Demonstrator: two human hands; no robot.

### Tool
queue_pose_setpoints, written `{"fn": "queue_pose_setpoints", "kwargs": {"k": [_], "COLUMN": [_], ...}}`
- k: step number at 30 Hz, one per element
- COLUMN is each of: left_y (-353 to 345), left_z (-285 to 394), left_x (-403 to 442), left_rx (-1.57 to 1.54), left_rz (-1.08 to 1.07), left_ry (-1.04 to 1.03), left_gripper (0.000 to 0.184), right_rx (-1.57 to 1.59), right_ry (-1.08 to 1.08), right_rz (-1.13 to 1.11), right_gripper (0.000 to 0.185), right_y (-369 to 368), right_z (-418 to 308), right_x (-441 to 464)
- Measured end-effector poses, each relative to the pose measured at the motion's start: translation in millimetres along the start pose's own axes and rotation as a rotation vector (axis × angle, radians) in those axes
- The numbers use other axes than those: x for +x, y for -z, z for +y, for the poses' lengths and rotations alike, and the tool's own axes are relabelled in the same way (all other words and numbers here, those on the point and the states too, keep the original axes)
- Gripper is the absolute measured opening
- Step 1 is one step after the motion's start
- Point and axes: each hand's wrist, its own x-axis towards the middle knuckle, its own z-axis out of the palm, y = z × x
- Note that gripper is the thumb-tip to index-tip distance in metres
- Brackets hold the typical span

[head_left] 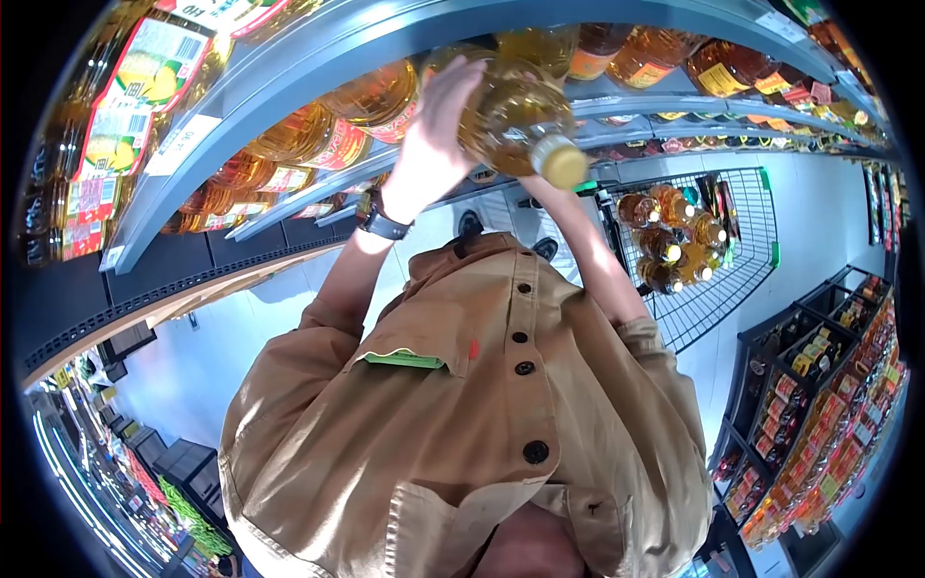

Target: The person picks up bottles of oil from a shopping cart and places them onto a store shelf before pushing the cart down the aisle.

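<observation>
A large, clear plastic bottle of golden liquid with a yellow cap (511, 106) is occupying the space between the arms, just in front of a curved-looking grey metal shelf (318, 60), its cap pointing toward the wearer. The left hand (438, 135) is meeting or nearly meeting its side, the fingers extending fairly close together rather than curling around it; blur is hiding whether they are pressing. The right hand is mostly disappearing behind the bottle, so its fingers' state cannot be told.

Looking nearly full, the bottle is probably weighing a good deal, with liquid shifting inside. Its wall is likely giving slightly under a squeeze and feeling slick, though hardly fragile. The broad body is offering the surest hold, one palm at the side and another supporting beneath; the narrow neck is suiting steadying only.

A black wire shopping cart with green corner pieces (715, 313) is holding several capped bottles of golden to amber liquid (665, 244), grouped closely, plus slim dark items (718, 197) beside them. The shelf is carrying rows of similar amber-filled bottles (371, 94).
</observation>
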Motion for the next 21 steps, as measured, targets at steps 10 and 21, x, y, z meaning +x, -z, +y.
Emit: {"fn": "queue_pose_setpoints", "kwargs": {"k": [10, 21], "left_y": [-1.2, -1.7], "left_z": [-36.6, -44.7], "left_x": [-2.2, 16.8], "left_rx": [-0.012, -0.202], "left_rz": [-0.060, -0.124], "left_ry": [0.245, 0.431], "left_gripper": [0.083, 0.076], "right_rx": [-0.503, -0.781], "right_ry": [0.227, 0.071], "right_rz": [0.242, 0.276], "right_gripper": [0.061, 0.058], "right_y": [-43.5, -65.0], "right_z": [-2.7, 7.5], "right_x": [32.6, 42.4]}}
